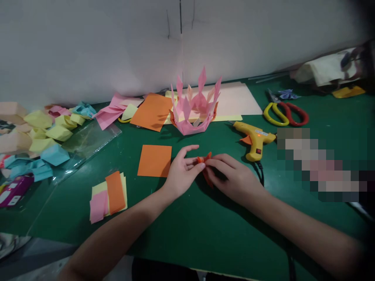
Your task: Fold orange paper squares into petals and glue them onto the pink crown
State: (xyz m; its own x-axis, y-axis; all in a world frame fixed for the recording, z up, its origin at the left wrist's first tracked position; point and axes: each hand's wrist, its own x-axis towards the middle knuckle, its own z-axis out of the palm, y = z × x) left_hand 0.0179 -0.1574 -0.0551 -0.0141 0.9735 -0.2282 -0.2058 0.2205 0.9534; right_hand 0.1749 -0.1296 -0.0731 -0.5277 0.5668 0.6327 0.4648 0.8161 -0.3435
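Observation:
Between both hands is a small folded orange paper piece (208, 156), partly hidden by fingers. My left hand (183, 169) pinches its left end with thumb and finger, the index finger stretched out above. My right hand (234, 173) grips the other side, fingertips pressed together. Left of my hands lies a flat orange paper square (154, 160). Beyond them stands a pink paper crown (195, 113) with pointed petals and some orange parts. To the right rests a yellow glue gun (254, 138) with an orange light on.
Red-and-yellow-handled scissors (285, 113) lie at the back right. Small paper slips (115, 193) are stacked at left. Folded paper pieces (38, 128) crowd the far left on a plastic sheet. Orange paper (152, 111) and pale sheets (237, 99) lie along the wall. Something pixelated sits at right.

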